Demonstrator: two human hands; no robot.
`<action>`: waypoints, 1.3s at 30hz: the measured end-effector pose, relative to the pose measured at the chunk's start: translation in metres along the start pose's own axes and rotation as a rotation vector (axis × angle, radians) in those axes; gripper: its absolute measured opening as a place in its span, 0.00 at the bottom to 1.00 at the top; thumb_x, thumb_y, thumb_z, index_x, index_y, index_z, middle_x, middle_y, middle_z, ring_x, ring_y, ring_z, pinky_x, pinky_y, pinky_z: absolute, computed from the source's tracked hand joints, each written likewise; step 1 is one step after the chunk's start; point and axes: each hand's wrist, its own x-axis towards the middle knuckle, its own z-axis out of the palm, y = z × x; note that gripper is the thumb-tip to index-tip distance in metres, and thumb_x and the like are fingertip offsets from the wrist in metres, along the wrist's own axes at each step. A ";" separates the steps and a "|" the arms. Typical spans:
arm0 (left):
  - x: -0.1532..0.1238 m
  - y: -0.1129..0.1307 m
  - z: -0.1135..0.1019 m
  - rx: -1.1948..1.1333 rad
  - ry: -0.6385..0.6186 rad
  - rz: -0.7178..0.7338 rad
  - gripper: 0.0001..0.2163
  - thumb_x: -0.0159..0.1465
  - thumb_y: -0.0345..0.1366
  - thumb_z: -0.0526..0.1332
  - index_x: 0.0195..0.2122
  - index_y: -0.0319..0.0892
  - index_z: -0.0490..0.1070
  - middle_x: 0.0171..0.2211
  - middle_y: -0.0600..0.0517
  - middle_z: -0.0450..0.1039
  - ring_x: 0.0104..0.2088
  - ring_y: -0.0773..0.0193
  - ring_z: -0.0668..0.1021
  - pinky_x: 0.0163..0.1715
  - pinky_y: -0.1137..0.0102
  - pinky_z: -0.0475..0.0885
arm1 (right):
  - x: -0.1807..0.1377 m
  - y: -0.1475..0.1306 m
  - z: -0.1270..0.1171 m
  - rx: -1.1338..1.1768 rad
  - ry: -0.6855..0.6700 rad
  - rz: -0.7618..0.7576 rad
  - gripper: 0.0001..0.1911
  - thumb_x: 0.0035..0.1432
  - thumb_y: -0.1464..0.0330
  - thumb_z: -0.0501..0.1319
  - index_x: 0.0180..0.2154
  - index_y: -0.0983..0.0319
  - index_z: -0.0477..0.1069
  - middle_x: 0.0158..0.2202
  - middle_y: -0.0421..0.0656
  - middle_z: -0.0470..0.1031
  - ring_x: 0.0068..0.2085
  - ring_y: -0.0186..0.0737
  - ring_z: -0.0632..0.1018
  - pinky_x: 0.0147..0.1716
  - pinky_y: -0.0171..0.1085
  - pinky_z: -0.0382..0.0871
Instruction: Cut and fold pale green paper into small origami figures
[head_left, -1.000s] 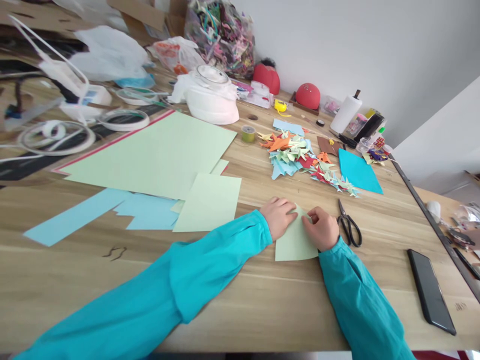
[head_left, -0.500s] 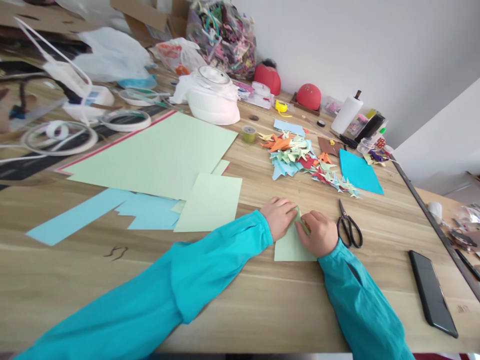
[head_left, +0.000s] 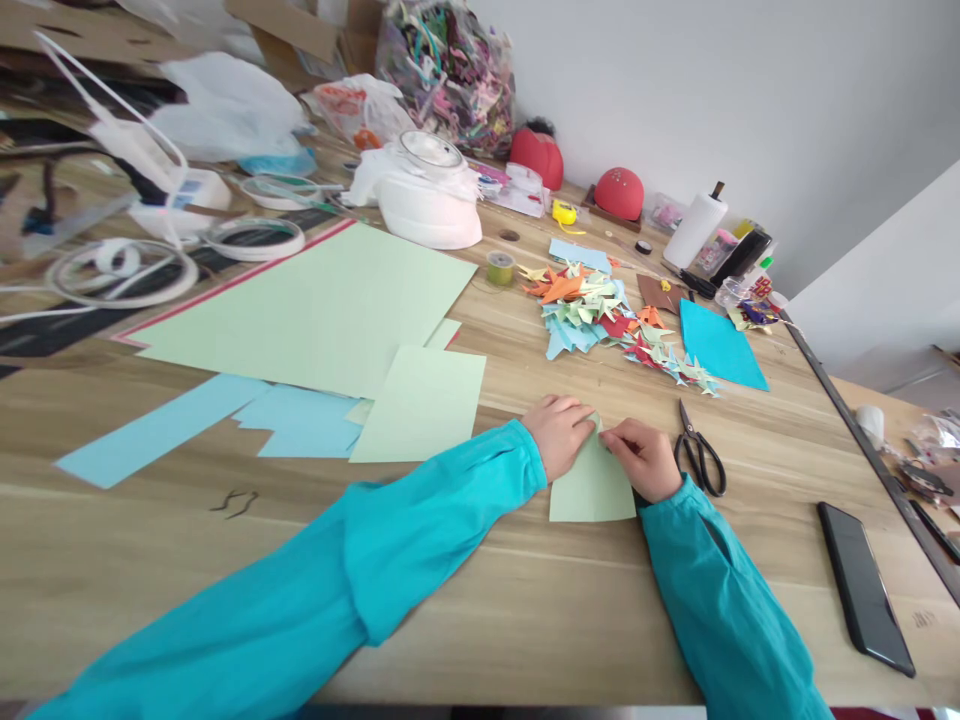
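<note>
A small pale green paper piece [head_left: 591,488] lies on the wooden table [head_left: 525,600] in front of me. My left hand [head_left: 559,432] rests on its upper left part with the fingers curled down onto it. My right hand [head_left: 646,458] presses its fingertips on the paper's top corner, fingers bent. Both arms wear bright blue sleeves. The paper's upper edge is hidden under the two hands.
Black scissors [head_left: 699,457] lie just right of my right hand. A pile of small folded coloured papers [head_left: 600,312] sits beyond. Large green sheets [head_left: 322,310], light blue scraps [head_left: 225,425], a blue sheet [head_left: 718,345] and a dark phone [head_left: 864,585] also lie on the table.
My right hand slid left over the paper's top, then drew back to the right a little. The left hand stayed put on the paper.
</note>
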 end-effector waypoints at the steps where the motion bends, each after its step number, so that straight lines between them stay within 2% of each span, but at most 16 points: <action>1: 0.000 0.000 0.000 0.001 0.004 -0.005 0.12 0.60 0.31 0.52 0.42 0.38 0.71 0.47 0.43 0.70 0.47 0.54 0.69 0.42 0.59 0.64 | 0.000 0.001 0.000 0.020 0.009 0.023 0.11 0.55 0.64 0.56 0.27 0.61 0.73 0.25 0.43 0.73 0.27 0.36 0.72 0.28 0.35 0.65; 3: 0.000 0.001 -0.001 0.002 0.008 -0.008 0.12 0.60 0.30 0.52 0.42 0.38 0.71 0.47 0.44 0.71 0.47 0.54 0.69 0.42 0.60 0.64 | 0.000 0.001 0.002 0.036 0.050 0.063 0.08 0.53 0.64 0.58 0.30 0.61 0.73 0.26 0.42 0.73 0.27 0.36 0.72 0.27 0.35 0.66; 7: 0.000 0.001 -0.003 0.004 0.013 -0.010 0.13 0.60 0.30 0.52 0.43 0.36 0.70 0.47 0.44 0.71 0.47 0.55 0.69 0.43 0.60 0.64 | -0.001 0.000 0.004 0.012 0.116 0.037 0.12 0.54 0.63 0.58 0.39 0.61 0.71 0.33 0.45 0.72 0.31 0.36 0.73 0.26 0.34 0.67; 10: 0.000 0.001 -0.003 0.011 0.008 -0.001 0.12 0.60 0.31 0.52 0.42 0.37 0.71 0.47 0.44 0.71 0.47 0.55 0.69 0.43 0.60 0.64 | 0.000 -0.002 0.003 -0.008 0.117 0.040 0.13 0.55 0.61 0.57 0.37 0.62 0.72 0.36 0.47 0.73 0.35 0.39 0.74 0.31 0.36 0.69; 14: -0.001 -0.001 -0.002 0.029 0.005 0.001 0.13 0.60 0.30 0.52 0.43 0.37 0.71 0.49 0.45 0.70 0.47 0.55 0.69 0.43 0.60 0.63 | 0.001 -0.002 0.000 -0.001 0.163 0.213 0.16 0.49 0.57 0.61 0.32 0.64 0.74 0.27 0.45 0.73 0.27 0.37 0.72 0.27 0.36 0.68; 17: -0.001 -0.003 0.000 0.036 0.005 -0.004 0.13 0.59 0.28 0.52 0.44 0.38 0.71 0.49 0.47 0.70 0.49 0.56 0.68 0.44 0.61 0.63 | 0.001 0.000 0.000 -0.091 0.174 0.332 0.13 0.46 0.60 0.63 0.30 0.64 0.75 0.22 0.43 0.73 0.24 0.37 0.72 0.26 0.36 0.67; 20: -0.002 -0.005 0.002 0.036 -0.001 -0.005 0.13 0.59 0.28 0.53 0.44 0.39 0.71 0.50 0.49 0.70 0.49 0.56 0.67 0.44 0.61 0.63 | 0.000 0.002 0.000 -0.206 0.145 0.369 0.08 0.46 0.65 0.62 0.28 0.62 0.75 0.21 0.41 0.74 0.25 0.38 0.73 0.28 0.36 0.66; 23: -0.003 -0.005 0.003 0.039 0.004 -0.005 0.13 0.59 0.30 0.54 0.44 0.41 0.71 0.50 0.49 0.70 0.49 0.56 0.68 0.44 0.61 0.64 | -0.001 0.003 0.001 -0.248 0.144 0.362 0.07 0.48 0.66 0.60 0.28 0.61 0.75 0.22 0.40 0.74 0.25 0.37 0.74 0.28 0.35 0.66; 26: -0.003 -0.004 0.004 0.045 0.004 -0.006 0.13 0.59 0.31 0.54 0.44 0.42 0.71 0.49 0.50 0.70 0.48 0.56 0.68 0.43 0.61 0.64 | -0.002 0.003 0.004 -0.321 0.171 0.293 0.06 0.48 0.67 0.59 0.29 0.61 0.74 0.22 0.40 0.74 0.25 0.36 0.74 0.27 0.34 0.66; 30: -0.002 -0.005 0.004 0.055 0.005 0.000 0.12 0.59 0.32 0.55 0.44 0.43 0.71 0.49 0.49 0.70 0.48 0.55 0.68 0.43 0.60 0.63 | -0.003 0.003 0.008 -0.502 0.187 0.023 0.08 0.51 0.71 0.56 0.28 0.63 0.73 0.23 0.43 0.73 0.27 0.38 0.72 0.29 0.34 0.64; 33: -0.002 -0.005 0.003 0.063 0.005 0.010 0.12 0.60 0.33 0.55 0.44 0.43 0.71 0.49 0.49 0.70 0.48 0.55 0.67 0.43 0.61 0.63 | -0.004 -0.001 0.009 -0.568 0.169 -0.136 0.09 0.54 0.70 0.55 0.29 0.64 0.73 0.24 0.44 0.72 0.29 0.40 0.72 0.32 0.36 0.63; 36: -0.002 -0.005 0.002 0.067 0.000 0.013 0.12 0.61 0.34 0.54 0.44 0.43 0.71 0.49 0.49 0.70 0.49 0.56 0.67 0.43 0.61 0.63 | -0.004 -0.007 0.008 -0.536 0.124 -0.207 0.10 0.56 0.66 0.55 0.32 0.64 0.74 0.26 0.45 0.72 0.31 0.40 0.72 0.33 0.37 0.64; 39: -0.003 -0.005 0.002 0.073 0.009 0.012 0.12 0.61 0.34 0.54 0.44 0.42 0.70 0.49 0.49 0.70 0.49 0.56 0.67 0.43 0.61 0.63 | -0.005 -0.011 0.006 -0.421 0.107 -0.194 0.13 0.59 0.65 0.53 0.34 0.64 0.74 0.27 0.46 0.72 0.31 0.39 0.72 0.33 0.37 0.65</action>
